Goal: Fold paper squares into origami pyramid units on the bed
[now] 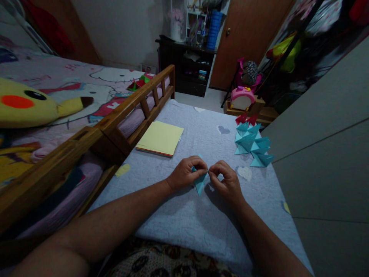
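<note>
A folded piece of blue origami paper is between my hands, just above the cloth-covered surface. My left hand pinches it with thumb and forefinger, covering much of its middle. From the right, my right hand pinches the paper's right-hand tip, thumb against forefinger, close to the left fingertips. One pointed corner of the paper shows below the left hand and a small tip above it. Further right stands a cluster of blue folded paper pieces, with red folded pieces behind them.
A stack of square paper, yellow on top, lies left of my hands on the pale cloth. The wooden bed rail runs along the left side. A pale cabinet front borders the right. A pink toy stands beyond the far edge.
</note>
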Available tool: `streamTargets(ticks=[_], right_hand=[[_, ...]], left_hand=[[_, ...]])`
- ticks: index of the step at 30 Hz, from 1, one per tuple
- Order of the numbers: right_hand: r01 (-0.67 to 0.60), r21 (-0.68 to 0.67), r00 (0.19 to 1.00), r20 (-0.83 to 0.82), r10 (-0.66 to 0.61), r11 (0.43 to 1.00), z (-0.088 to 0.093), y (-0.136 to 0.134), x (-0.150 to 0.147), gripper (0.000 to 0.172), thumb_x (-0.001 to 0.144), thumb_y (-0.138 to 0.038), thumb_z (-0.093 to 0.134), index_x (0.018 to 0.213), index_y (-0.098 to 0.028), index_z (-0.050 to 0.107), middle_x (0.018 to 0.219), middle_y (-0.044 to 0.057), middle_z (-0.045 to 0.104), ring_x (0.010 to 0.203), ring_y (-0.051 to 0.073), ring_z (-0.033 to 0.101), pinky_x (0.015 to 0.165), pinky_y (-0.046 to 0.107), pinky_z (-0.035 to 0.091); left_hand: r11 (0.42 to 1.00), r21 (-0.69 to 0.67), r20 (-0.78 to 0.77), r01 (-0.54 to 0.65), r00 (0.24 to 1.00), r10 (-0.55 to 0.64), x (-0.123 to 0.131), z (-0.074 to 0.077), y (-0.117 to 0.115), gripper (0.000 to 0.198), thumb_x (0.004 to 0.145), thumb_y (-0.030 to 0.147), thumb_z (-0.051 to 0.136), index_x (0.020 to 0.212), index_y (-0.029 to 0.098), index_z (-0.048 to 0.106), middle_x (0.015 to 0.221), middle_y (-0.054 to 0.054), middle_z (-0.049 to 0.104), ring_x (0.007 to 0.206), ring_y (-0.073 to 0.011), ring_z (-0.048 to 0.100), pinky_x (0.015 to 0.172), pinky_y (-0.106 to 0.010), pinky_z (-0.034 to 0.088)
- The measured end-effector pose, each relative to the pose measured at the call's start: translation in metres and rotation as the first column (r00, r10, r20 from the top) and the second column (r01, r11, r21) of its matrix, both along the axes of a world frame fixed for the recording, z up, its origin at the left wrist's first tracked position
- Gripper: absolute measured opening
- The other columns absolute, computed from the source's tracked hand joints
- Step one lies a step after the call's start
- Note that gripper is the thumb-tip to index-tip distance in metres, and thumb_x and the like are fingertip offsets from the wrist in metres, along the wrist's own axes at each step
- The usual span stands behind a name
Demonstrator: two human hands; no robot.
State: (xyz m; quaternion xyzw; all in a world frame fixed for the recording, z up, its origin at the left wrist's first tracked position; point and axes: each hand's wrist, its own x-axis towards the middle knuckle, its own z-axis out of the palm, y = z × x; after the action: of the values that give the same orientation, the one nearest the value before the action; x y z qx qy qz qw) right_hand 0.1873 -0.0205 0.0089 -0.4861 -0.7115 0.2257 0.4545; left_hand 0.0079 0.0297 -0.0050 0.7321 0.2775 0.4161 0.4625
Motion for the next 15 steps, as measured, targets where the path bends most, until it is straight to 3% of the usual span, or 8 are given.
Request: streamTargets(ticks=[15], right_hand=[[0.029, -0.077, 0.999, -0.021, -0.031, 0.997, 0.0004, -0.0007, -0.0023, 0.012, 0.082, -0.018, 0.056, 0.071, -0.023, 0.057, 0.069, -0.002, 0.053, 0.064, 0.014, 0.05, 0.06, 0.027, 0.039]], left_hand=[[0.998, 0.063, -0.061, 0.005, 0.998, -0.001, 0.0002, 0.004, -0.0019, 0.007, 0.085, 0.02, 0.063, 0.08, 0.017, 0.067, 0.078, -0.003, 0.064, 0.078, -0.0174, 0.058, 0.076, -0.031, 0.046]])
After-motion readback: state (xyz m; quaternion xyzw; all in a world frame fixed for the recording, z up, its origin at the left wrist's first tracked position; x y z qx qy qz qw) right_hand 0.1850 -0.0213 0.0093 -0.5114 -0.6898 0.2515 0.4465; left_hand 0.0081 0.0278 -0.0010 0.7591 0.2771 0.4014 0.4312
